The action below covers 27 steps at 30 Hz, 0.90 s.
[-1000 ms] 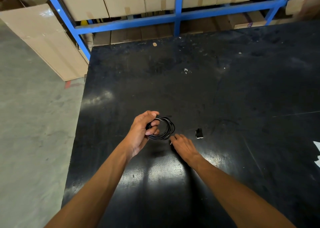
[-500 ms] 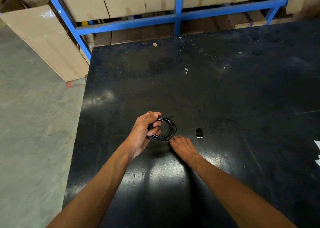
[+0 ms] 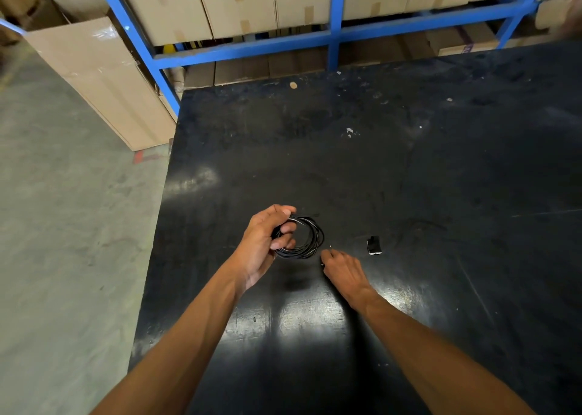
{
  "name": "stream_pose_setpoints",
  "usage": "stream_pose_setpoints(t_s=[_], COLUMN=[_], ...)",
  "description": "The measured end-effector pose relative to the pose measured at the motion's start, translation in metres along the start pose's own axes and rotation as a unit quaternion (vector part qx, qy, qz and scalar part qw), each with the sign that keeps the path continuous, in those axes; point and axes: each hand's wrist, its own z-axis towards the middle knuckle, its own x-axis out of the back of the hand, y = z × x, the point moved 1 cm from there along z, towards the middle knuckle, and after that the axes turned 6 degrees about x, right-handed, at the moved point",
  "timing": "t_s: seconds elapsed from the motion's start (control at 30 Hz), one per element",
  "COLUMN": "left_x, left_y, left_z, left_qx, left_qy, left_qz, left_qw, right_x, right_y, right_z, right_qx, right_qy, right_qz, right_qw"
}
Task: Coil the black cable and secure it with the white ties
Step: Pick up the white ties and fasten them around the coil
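Note:
The black cable (image 3: 310, 239) is wound into a small round coil of several loops, held just above the black table (image 3: 409, 168). My left hand (image 3: 263, 244) grips the coil's left side, thumb over the top and fingers through the loops. My right hand (image 3: 341, 271) rests low on the table just right of the coil, its fingertips pinched together. A thin pale sliver, apparently a white tie (image 3: 329, 247), sticks out from those fingertips; most of it is hidden.
A small black piece with a white edge (image 3: 374, 245) lies on the table right of my right hand. Blue shelving (image 3: 333, 36) with cardboard boxes (image 3: 239, 4) stands behind the table. A flat carton (image 3: 100, 77) leans at the left, beside the concrete floor (image 3: 63, 225).
The coil in my left hand has shifted slightly right. My right hand's fingers, flat on the table before, have drawn together into a pinch beside the coil.

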Motion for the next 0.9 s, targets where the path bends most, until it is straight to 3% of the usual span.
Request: stream_pose_setpoints(t_s=[0.47, 0.9], left_x=[-0.003, 0.007], left_y=[-0.011, -0.016], left_z=[-0.012, -0.015], left_qx=[0.023, 0.025], left_qy=[-0.011, 0.006], left_qz=[-0.009, 0.0], left_qw=[1.0, 1.0], right_x=[0.007, 0.014], right_y=[0.011, 0.007], right_z=[0.001, -0.001], right_qx=[0.022, -0.027], right_qy=[-0.044, -0.031], right_qz=[-0.05, 0.05], right_qw=[0.998, 0.998])
